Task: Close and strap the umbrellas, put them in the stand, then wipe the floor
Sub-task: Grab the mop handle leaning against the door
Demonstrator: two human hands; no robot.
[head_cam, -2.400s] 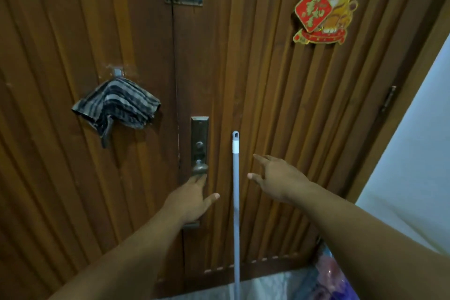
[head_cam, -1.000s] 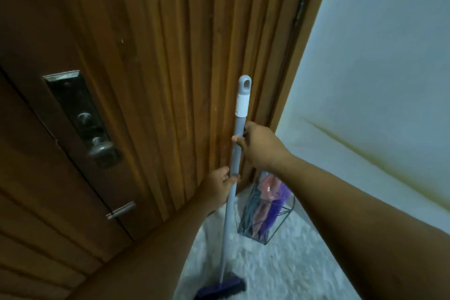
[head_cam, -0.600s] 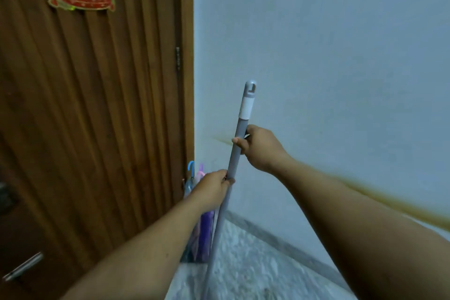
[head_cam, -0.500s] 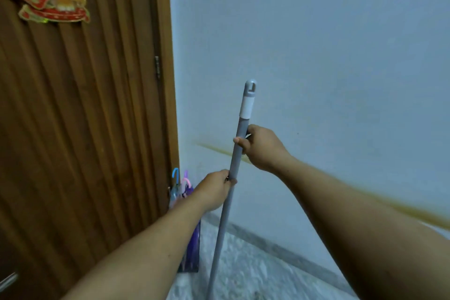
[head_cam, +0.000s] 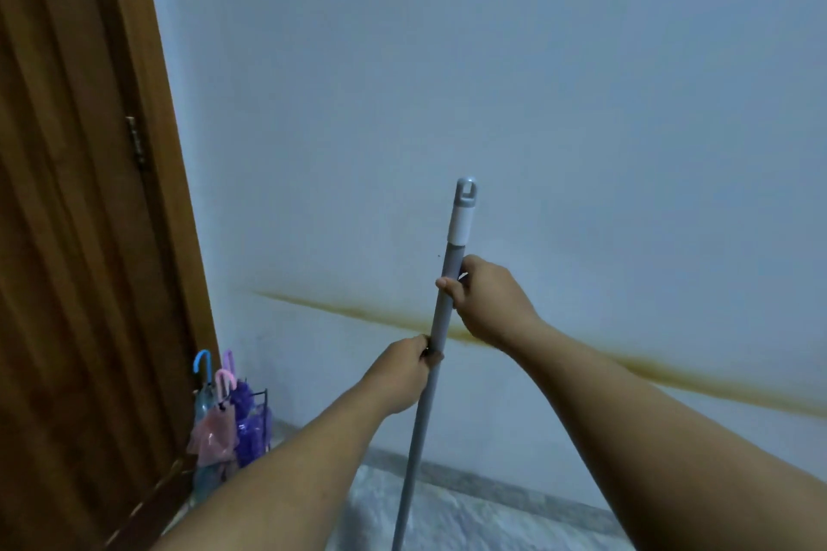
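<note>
My right hand (head_cam: 485, 300) is curled round the pole (head_cam: 441, 327) high up, just below its white collar, thumb wrapped across the near side. My left hand (head_cam: 402, 376) grips the same pole lower down, fingers closed round it, the two hands close together but not touching. The pole is grey, nearly upright, leaning a little to the right at the top, with a grey cap and hanging hole at its tip. Its lower end runs out of view at the bottom edge, so I cannot see the head.

Beyond my hands is a pale wall (head_cam: 537, 81) with a brownish streak (head_cam: 358, 313) running across it, sloping down to the right. Below it lies a speckled floor (head_cam: 470, 519) with a grey skirting strip along the wall.

Far left, in the corner beside the wooden door (head_cam: 67, 237), the stand (head_cam: 264, 412) holds the umbrellas (head_cam: 223, 421): closed, upright, blue, pink and purple, hooked handles up. Whether they are strapped I cannot tell
</note>
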